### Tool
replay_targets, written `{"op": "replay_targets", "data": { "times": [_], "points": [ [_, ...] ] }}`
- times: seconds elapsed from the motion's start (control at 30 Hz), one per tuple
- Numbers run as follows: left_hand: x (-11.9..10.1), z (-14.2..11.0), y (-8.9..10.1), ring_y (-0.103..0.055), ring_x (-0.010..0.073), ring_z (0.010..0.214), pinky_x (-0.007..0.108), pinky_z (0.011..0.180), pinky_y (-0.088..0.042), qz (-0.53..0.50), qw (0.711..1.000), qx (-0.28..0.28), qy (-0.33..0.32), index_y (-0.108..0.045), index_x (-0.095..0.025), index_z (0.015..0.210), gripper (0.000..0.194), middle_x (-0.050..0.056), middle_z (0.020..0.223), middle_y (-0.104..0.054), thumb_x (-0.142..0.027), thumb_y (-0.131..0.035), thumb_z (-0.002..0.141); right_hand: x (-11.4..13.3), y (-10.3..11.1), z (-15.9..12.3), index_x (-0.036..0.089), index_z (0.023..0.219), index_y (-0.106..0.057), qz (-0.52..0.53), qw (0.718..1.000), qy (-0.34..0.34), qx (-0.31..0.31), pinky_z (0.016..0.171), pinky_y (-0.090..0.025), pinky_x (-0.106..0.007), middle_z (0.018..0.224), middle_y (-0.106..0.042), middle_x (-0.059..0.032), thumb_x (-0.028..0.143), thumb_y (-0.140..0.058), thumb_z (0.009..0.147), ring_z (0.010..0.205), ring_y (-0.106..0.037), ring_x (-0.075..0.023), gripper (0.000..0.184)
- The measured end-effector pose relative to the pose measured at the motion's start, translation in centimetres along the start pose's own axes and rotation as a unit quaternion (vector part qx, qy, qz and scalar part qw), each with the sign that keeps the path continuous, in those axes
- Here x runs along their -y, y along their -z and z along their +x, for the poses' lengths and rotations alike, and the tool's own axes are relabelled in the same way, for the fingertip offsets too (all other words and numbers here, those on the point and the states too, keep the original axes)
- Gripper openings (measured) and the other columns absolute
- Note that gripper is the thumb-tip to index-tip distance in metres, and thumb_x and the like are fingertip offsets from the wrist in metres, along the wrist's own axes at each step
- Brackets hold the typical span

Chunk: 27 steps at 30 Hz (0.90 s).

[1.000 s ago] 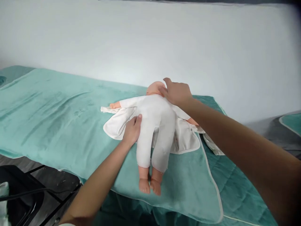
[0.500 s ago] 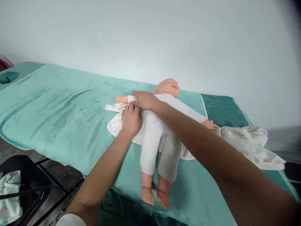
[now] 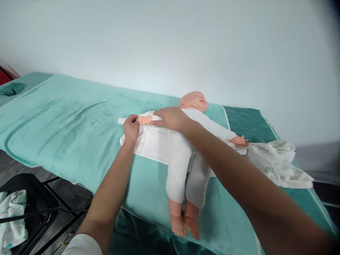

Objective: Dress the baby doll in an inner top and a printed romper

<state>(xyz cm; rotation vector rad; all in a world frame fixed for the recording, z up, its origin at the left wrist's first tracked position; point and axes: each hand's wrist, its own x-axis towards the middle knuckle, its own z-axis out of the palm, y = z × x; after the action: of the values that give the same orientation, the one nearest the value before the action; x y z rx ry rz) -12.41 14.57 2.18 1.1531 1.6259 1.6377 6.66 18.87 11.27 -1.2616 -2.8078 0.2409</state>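
Head view: taking 12 o'clock as the far wall, the doll (image 3: 178, 159) is lying face-up on the mint cover (image 3: 79, 106) over the surface, head pointing to 1, feet pointing to 6, with a white garment (image 3: 154, 141) spreading out open under its trunk toward 9. Left hand (image 3: 131, 129) is sitting at 9, fingers bunching nearly together at the tip of the doll's hand (image 3: 143, 120); cloth is showing right there, but I can't tell whether they're pinching cloth or doll. Right hand (image 3: 171, 118) is closing around the doll's arm at about 11, thumb lying along the forearm. A narrow white strip, probably the sleeve (image 3: 121, 120), is sticking out past the left hand toward 9. Other arm is extending toward 3, next to a bunching printed cloth (image 3: 276, 163); can't tell if that's joining the garment. Step in hand is looking like getting the 9 o'clock arm into the sleeve. Next move is calling for keeping the opening wide at the doll's hand, right hand guiding the arm in, cloth not snagging on the small fingers.
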Motion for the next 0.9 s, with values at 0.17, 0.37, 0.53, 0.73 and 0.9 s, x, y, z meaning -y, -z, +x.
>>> {"op": "replay_targets", "data": {
  "times": [0.17, 0.37, 0.53, 0.73, 0.9],
  "points": [
    [-0.2, -0.3, -0.1, -0.059, 0.0133, 0.076, 0.025, 0.075, -0.047, 0.028, 0.999, -0.039, -0.007, -0.064, -0.019, 0.082, 0.013, -0.001, 0.077, -0.064, -0.032, -0.065, 0.084, 0.0, -0.7, 0.2, 0.021, 0.102, -0.07, -0.083, 0.996, -0.011, 0.015, 0.077, -0.039, -0.038, 0.101, -0.075, -0.0111, 0.066, -0.042, 0.098, 0.09, -0.067, -0.0292, 0.053],
    [-1.2, -2.6, -1.0, -0.06, 0.0171, 0.087, 0.03, 0.086, -0.047, 0.183, 0.964, 0.024, -0.193, -0.063, -0.022, 0.086, 0.019, 0.003, 0.088, -0.065, -0.035, -0.055, 0.098, 1.7, -2.4, 1.8, 0.012, 0.117, -0.064, -0.13, 0.989, -0.057, -0.03, 0.085, -0.043, -0.044, 0.109, -0.074, -0.02, 0.044, -0.039, 0.104, 0.1, -0.068, -0.0345, 0.043],
    [-1.3, -3.0, -1.5, -0.061, 0.0191, 0.093, 0.032, 0.086, -0.047, 0.232, 0.942, 0.085, -0.226, -0.063, -0.022, 0.092, 0.022, 0.006, 0.095, -0.066, -0.035, -0.049, 0.103, 2.3, -2.7, 2.3, 0.011, 0.119, -0.06, -0.104, 0.99, -0.077, -0.053, 0.089, -0.044, -0.043, 0.112, -0.072, -0.0213, 0.028, -0.048, 0.099, 0.103, -0.067, -0.0335, 0.029],
    [-0.8, -2.7, -1.2, -0.061, 0.0208, 0.1, 0.034, 0.092, -0.048, 0.242, 0.943, 0.073, -0.217, -0.061, -0.022, 0.096, 0.015, 0.008, 0.103, -0.067, -0.028, -0.049, 0.102, -1.7, -1.5, -3.7, 0.019, 0.124, -0.061, 0.082, 0.968, -0.122, -0.205, 0.095, -0.047, -0.043, 0.127, -0.068, -0.0143, 0.039, -0.05, 0.097, 0.117, -0.061, -0.0312, 0.035],
    [-0.8, -2.9, -1.6, -0.061, 0.0212, 0.113, 0.036, 0.1, -0.048, 0.207, 0.949, 0.07, -0.225, -0.06, -0.022, 0.096, 0.011, 0.01, 0.119, -0.068, -0.025, -0.05, 0.1, -5.8, -3.0, -10.8, 0.018, 0.124, -0.061, 0.123, 0.857, -0.352, -0.357, 0.092, -0.049, -0.046, 0.116, -0.067, -0.0183, 0.047, -0.047, 0.094, 0.105, -0.063, -0.0323, 0.044]
  ]
}}
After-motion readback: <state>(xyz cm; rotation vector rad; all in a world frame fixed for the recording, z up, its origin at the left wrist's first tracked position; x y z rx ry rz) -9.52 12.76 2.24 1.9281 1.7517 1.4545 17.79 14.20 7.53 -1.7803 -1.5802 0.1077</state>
